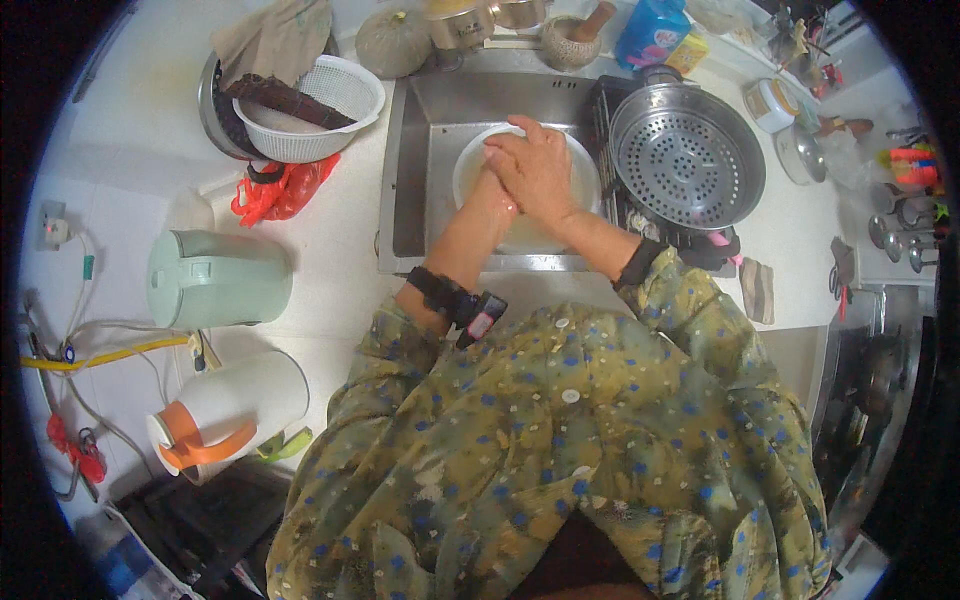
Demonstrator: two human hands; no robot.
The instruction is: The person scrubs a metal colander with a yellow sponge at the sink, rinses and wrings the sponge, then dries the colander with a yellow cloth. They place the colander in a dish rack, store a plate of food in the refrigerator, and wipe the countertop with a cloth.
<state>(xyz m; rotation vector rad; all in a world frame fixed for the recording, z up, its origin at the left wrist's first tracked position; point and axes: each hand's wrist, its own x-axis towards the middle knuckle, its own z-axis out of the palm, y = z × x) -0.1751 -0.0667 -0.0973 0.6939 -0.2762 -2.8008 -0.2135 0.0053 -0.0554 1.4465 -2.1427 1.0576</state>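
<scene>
My two hands are together above a round white basin inside the steel sink. My right hand lies across my left hand, its fingers stretched over it toward the upper left. Both look wet. The left hand's fingers are mostly covered by the right hand, so I cannot see how they are bent. Cloudy, yellowish water shows in the basin below my wrists. No tool or other object is visible in either hand. A black strap with a small device is round my left forearm.
Right of the sink stands a steel steamer pot with a perforated bottom. On the left are a white basket, a red plastic bag, a pale green pitcher and a white-orange jug. A pumpkin sits behind the sink.
</scene>
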